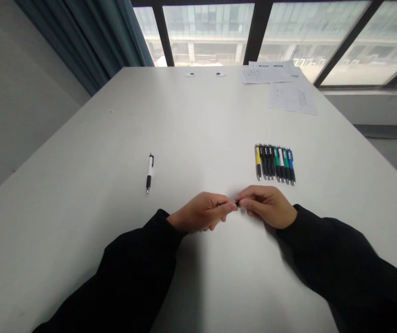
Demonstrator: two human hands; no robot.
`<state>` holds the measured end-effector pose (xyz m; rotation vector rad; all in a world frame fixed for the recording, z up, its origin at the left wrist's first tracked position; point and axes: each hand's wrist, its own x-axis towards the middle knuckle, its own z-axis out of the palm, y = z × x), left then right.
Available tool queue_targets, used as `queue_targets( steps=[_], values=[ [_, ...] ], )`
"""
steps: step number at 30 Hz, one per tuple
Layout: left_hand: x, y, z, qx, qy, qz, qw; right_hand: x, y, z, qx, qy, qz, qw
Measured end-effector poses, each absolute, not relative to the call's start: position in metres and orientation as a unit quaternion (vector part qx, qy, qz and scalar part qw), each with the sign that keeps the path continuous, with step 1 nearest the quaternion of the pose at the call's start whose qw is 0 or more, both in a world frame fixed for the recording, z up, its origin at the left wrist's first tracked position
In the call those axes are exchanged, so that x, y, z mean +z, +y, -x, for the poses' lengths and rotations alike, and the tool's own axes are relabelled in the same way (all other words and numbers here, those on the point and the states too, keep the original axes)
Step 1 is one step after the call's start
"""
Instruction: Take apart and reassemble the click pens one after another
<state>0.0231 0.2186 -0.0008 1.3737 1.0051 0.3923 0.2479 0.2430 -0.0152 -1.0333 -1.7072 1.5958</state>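
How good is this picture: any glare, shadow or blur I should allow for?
In the head view, the window is washed out; soft shadows darken the white table beside the black sleeves. Also in the head view, print on the papers is unreadable, and the small dark object between left hand and right hand is mostly covered.
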Motion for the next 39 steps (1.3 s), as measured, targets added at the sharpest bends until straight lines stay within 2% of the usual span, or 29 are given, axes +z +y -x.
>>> queue_targets(
  steps=[9,16,18,23,25,39],
  values=[
    [-0.0059,0.2191,-0.0259,0.202,0.416,-0.557,0.69,-0.0197,0.2427,-0.2462,0.585,-0.619,0.403,0.335],
    [-0.0024,0.2205,-0.0246,0.217,0.437,-0.579,0.653,-0.0176,0.2416,-0.2441,0.57,-0.636,0.397,0.335],
    [-0.0021,0.221,-0.0244,0.233,0.434,-0.584,0.645,-0.0179,0.2406,-0.2447,0.523,-0.668,0.409,0.335],
    [-0.0044,0.2213,-0.0235,0.252,0.419,-0.56,0.669,-0.02,0.2395,-0.2475,0.297,-0.801,0.411,0.318],
    [-0.0049,0.2213,-0.0235,0.247,0.42,-0.55,0.678,-0.021,0.2402,-0.2475,0.264,-0.819,0.4,0.315],
    [-0.0002,0.221,-0.0246,0.231,0.423,-0.543,0.687,-0.024,0.2426,-0.2464,0.282,-0.797,0.426,0.324]
  ],
)
